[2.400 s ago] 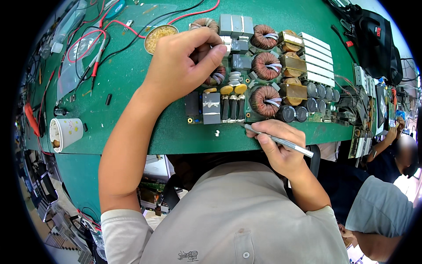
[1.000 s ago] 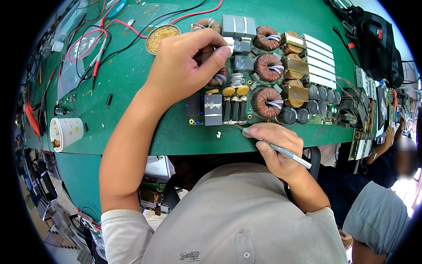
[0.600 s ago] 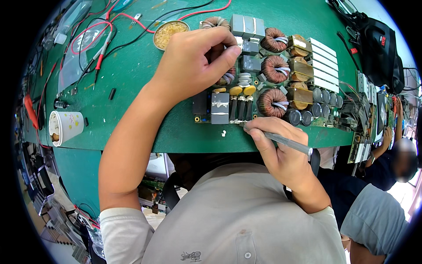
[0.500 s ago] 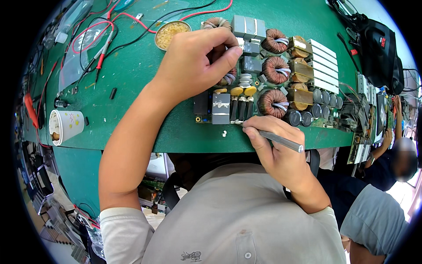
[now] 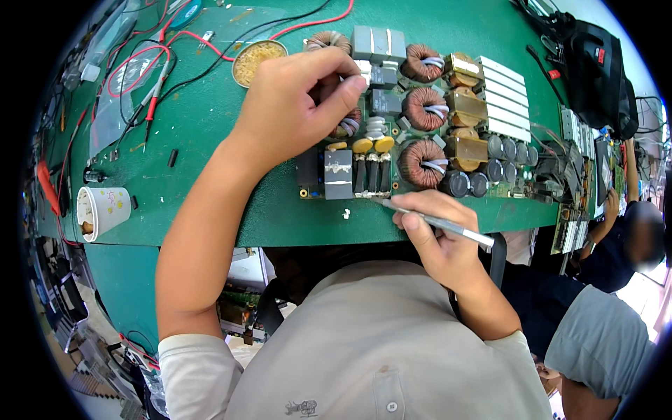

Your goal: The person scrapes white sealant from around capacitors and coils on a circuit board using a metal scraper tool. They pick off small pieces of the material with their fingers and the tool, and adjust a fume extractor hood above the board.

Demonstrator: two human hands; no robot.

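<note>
A circuit board (image 5: 390, 186) carrying copper toroid coils (image 5: 424, 108), grey blocks, gold transformers, black capacitors and a white finned heatsink (image 5: 507, 98) lies on the green bench. My left hand (image 5: 294, 105) is curled over its upper-left part, fingertips at a white component; what they grip, if anything, is hidden. My right hand (image 5: 444, 248), closed on a slim silver pen-like tool (image 5: 465, 232), is at the board's front edge, the tool's tip by the lower ends of three black components (image 5: 372, 168). A small white scrap (image 5: 346, 214) lies just below the board.
A round tin (image 5: 255, 54), test leads (image 5: 150, 110), a plastic bag, small parts and a paper cup (image 5: 108, 210) lie at left. A black bag (image 5: 595, 77) and more boards are at right. Co-workers (image 5: 609, 252) sit at the right, one with hands at a board.
The tool in my right hand has wavered slightly in angle and position along the board's front edge. My left hand stays over the board. The view shifted slightly; the co-worker's arms moved.
</note>
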